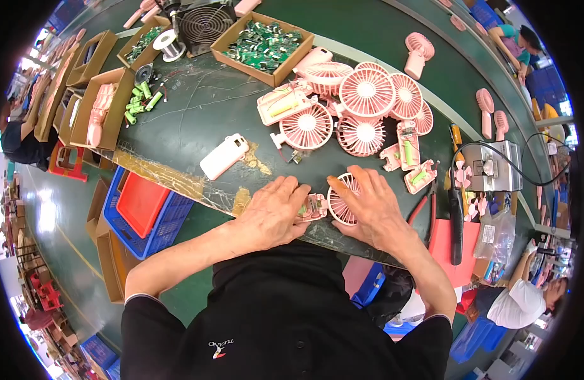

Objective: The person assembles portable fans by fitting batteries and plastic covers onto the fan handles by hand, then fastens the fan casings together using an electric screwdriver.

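Head view: I've got both bare hands at the near edge of the green workbench point(184, 104). Pink fan head point(344, 201) is under the right hand point(375, 212); small open pink handle shell point(315, 208) sits by the left hand point(271, 210), just left of the fan head. Can't tell from here if the two are joined.

Right hand: fingers curved over the grille, thumb low by the near rim, so I read it as a pinch across the head. Left hand: fingers bunched side by side, tips at the shell. Thumb side mostly hidden, so I can't tell if it's pinching or only steadying.

Handling, my judgement: light parts, stiff thin plastic, smooth enough to skid on the bench. Grille ribs look fine and likely to crack or bend under a fingertip, so I'd take the head by its outer rim. Shell: hold by the side walls, keep off the exposed innards; any wires or joints in there are probably the weakest bit.

Around it: loose pink cover point(225, 156) off to the left, fan pile point(366, 92) beyond the hands, red-handled cutters point(418, 209) right of the right hand.
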The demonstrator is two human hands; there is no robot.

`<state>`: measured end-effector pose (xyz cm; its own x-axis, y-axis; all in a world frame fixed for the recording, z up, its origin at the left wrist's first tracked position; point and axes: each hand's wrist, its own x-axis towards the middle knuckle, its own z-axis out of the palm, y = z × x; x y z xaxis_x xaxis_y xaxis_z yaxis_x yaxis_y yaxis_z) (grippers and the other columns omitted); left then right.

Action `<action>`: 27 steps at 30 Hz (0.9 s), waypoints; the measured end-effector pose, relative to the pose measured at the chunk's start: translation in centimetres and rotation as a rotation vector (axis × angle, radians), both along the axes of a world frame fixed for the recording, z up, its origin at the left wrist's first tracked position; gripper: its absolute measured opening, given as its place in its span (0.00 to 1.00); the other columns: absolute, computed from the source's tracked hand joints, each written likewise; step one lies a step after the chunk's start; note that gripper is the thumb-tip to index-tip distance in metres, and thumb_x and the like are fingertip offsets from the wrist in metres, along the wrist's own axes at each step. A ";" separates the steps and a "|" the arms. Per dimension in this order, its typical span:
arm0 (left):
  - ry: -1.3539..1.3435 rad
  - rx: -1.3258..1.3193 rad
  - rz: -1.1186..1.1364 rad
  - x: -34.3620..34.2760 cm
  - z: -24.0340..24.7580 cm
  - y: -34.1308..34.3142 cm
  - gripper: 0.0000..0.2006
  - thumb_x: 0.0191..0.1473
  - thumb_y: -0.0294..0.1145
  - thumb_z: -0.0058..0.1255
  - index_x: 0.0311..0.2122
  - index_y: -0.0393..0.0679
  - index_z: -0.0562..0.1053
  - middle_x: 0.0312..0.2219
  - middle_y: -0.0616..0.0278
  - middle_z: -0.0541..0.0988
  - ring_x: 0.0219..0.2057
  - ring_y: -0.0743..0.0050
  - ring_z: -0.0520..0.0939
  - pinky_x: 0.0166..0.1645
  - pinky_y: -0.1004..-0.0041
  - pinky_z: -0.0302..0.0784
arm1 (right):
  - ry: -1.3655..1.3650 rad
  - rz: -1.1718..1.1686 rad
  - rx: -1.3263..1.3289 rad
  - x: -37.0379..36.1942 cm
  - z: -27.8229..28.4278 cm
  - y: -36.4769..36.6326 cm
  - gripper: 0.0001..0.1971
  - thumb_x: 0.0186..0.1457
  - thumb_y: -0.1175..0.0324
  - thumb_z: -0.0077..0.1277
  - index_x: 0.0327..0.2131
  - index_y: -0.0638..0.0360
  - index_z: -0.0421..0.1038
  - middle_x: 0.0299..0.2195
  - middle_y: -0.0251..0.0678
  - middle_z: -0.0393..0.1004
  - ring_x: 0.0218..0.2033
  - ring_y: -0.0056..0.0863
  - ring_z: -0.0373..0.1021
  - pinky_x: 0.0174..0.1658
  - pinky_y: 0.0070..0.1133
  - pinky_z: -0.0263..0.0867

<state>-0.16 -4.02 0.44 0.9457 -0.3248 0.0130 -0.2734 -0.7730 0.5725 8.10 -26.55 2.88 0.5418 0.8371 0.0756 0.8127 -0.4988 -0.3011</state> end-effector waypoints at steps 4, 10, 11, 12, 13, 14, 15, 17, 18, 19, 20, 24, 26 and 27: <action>0.399 -0.265 0.106 -0.5 1.4 1.2 0.27 0.40 0.35 0.64 0.45 0.30 0.71 0.40 0.43 0.75 0.43 0.47 0.78 0.47 0.58 0.74 | 0.043 0.088 0.047 0.1 0.0 1.2 0.41 0.32 0.64 0.69 0.56 0.52 0.65 0.53 0.47 0.60 0.52 0.46 0.61 0.54 0.36 0.62; 1.089 -0.893 0.293 -1.8 1.1 3.0 0.18 0.54 0.41 0.58 0.38 0.33 0.75 0.31 0.55 0.81 0.31 0.71 0.84 0.33 0.73 0.81 | 0.114 0.287 0.034 0.5 0.5 4.0 0.42 0.33 0.65 0.69 0.56 0.52 0.63 0.55 0.44 0.59 0.56 0.46 0.58 0.55 0.36 0.60; 1.153 -1.005 0.338 -2.1 0.9 3.2 0.17 0.55 0.39 0.57 0.39 0.33 0.75 0.30 0.55 0.81 0.30 0.70 0.84 0.34 0.73 0.81 | 0.112 0.346 0.023 0.6 0.5 4.5 0.42 0.33 0.65 0.69 0.56 0.52 0.63 0.55 0.44 0.59 0.57 0.46 0.57 0.55 0.36 0.60; 1.216 -1.118 0.383 -2.4 0.8 3.3 0.16 0.55 0.37 0.57 0.40 0.32 0.75 0.30 0.55 0.81 0.30 0.69 0.84 0.36 0.74 0.81 | 0.110 0.403 0.013 0.7 0.5 4.9 0.42 0.32 0.65 0.69 0.56 0.52 0.62 0.55 0.44 0.58 0.57 0.46 0.57 0.55 0.36 0.59; 1.212 -1.143 0.395 -2.6 0.6 3.3 0.14 0.55 0.34 0.57 0.40 0.31 0.75 0.31 0.52 0.81 0.32 0.64 0.85 0.37 0.71 0.83 | 0.088 0.427 0.020 0.7 0.6 5.3 0.43 0.32 0.66 0.69 0.56 0.51 0.62 0.55 0.43 0.58 0.57 0.45 0.57 0.55 0.35 0.58; 1.215 -1.144 0.393 -2.8 0.2 3.3 0.14 0.55 0.34 0.57 0.40 0.31 0.75 0.31 0.52 0.81 0.32 0.64 0.85 0.37 0.71 0.83 | 0.090 0.425 0.017 0.6 0.9 5.4 0.43 0.32 0.66 0.69 0.56 0.51 0.62 0.55 0.43 0.58 0.57 0.45 0.57 0.55 0.35 0.58; 1.213 -1.209 0.419 -3.1 -0.2 3.2 0.14 0.55 0.33 0.57 0.40 0.31 0.75 0.32 0.51 0.81 0.32 0.63 0.85 0.37 0.70 0.83 | 0.057 0.412 0.004 0.4 1.4 5.5 0.42 0.32 0.67 0.69 0.56 0.52 0.62 0.55 0.43 0.58 0.58 0.45 0.56 0.55 0.37 0.58; 1.200 -1.286 0.462 -3.8 -0.5 3.2 0.13 0.55 0.31 0.56 0.40 0.31 0.75 0.32 0.50 0.81 0.32 0.62 0.85 0.37 0.70 0.83 | 0.026 0.419 -0.009 0.2 2.2 5.7 0.42 0.33 0.67 0.68 0.56 0.52 0.62 0.56 0.43 0.58 0.58 0.45 0.56 0.55 0.38 0.57; 1.175 -1.327 0.493 -4.2 -0.6 3.1 0.13 0.55 0.31 0.56 0.40 0.30 0.74 0.32 0.49 0.81 0.32 0.61 0.85 0.37 0.69 0.83 | 0.033 0.320 0.090 -0.3 2.7 5.2 0.37 0.34 0.68 0.68 0.53 0.54 0.65 0.53 0.43 0.62 0.55 0.43 0.60 0.53 0.36 0.60; 1.143 -1.372 0.535 -4.7 -0.8 3.0 0.13 0.55 0.30 0.56 0.41 0.30 0.74 0.32 0.48 0.81 0.32 0.60 0.85 0.36 0.69 0.84 | 0.042 0.232 0.190 -1.1 2.8 5.0 0.32 0.36 0.70 0.67 0.50 0.56 0.69 0.50 0.43 0.66 0.52 0.41 0.64 0.51 0.34 0.63; 1.148 -1.377 0.529 -4.8 -0.8 2.9 0.13 0.55 0.30 0.56 0.41 0.30 0.74 0.32 0.48 0.81 0.32 0.60 0.85 0.36 0.69 0.84 | 0.044 0.229 0.182 -2.2 2.3 4.3 0.32 0.36 0.70 0.67 0.50 0.56 0.69 0.50 0.43 0.66 0.52 0.41 0.64 0.51 0.34 0.63; 1.122 -1.412 0.558 -4.9 -0.3 2.0 0.13 0.55 0.30 0.55 0.41 0.30 0.74 0.32 0.48 0.80 0.31 0.60 0.85 0.36 0.69 0.84 | 0.332 -0.050 0.486 -6.3 -1.2 3.2 0.14 0.44 0.76 0.62 0.37 0.62 0.76 0.33 0.38 0.74 0.31 0.31 0.72 0.33 0.23 0.69; 1.112 -1.428 0.571 -4.7 0.1 1.7 0.13 0.56 0.31 0.55 0.41 0.30 0.73 0.32 0.48 0.80 0.31 0.59 0.85 0.36 0.69 0.84 | 0.447 -0.103 0.543 -7.3 -1.8 3.7 0.09 0.46 0.79 0.60 0.34 0.63 0.77 0.27 0.37 0.75 0.24 0.27 0.72 0.27 0.19 0.67; 1.111 -1.423 0.595 -4.6 0.4 1.5 0.12 0.56 0.31 0.55 0.39 0.30 0.73 0.31 0.51 0.80 0.30 0.62 0.85 0.35 0.71 0.83 | 0.539 -0.159 0.556 -7.6 -1.9 3.8 0.09 0.46 0.80 0.59 0.34 0.64 0.76 0.27 0.36 0.75 0.22 0.23 0.71 0.26 0.18 0.66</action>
